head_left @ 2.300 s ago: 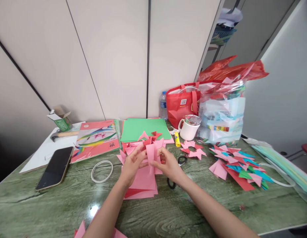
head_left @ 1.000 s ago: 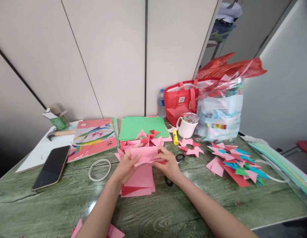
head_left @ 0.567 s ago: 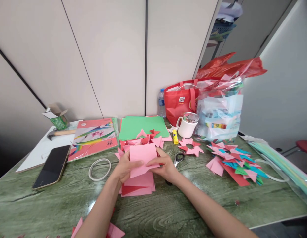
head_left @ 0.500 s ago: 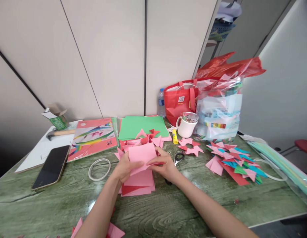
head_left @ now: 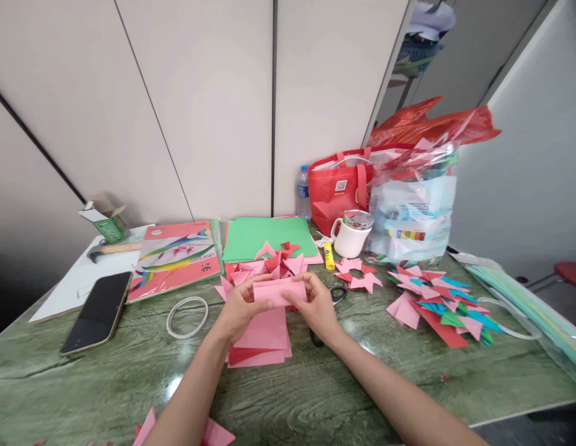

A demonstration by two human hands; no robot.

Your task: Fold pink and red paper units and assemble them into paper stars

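Left hand (head_left: 239, 306), right hand (head_left: 316, 303), both pinching folded pink paper (head_left: 279, 290)

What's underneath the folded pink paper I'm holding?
A stack of pink sheets on the green table, a red sheet peeking out low down. The left hand, right hand and folded paper cover its upper part.

The left hand (head_left: 240, 310) and right hand (head_left: 317, 308) are bare. Back from the fingers (head_left: 245, 292), the wrists are bare as well, and the left forearm (head_left: 195, 390) and right forearm (head_left: 390, 390) stay uncovered to the lower edge of view.
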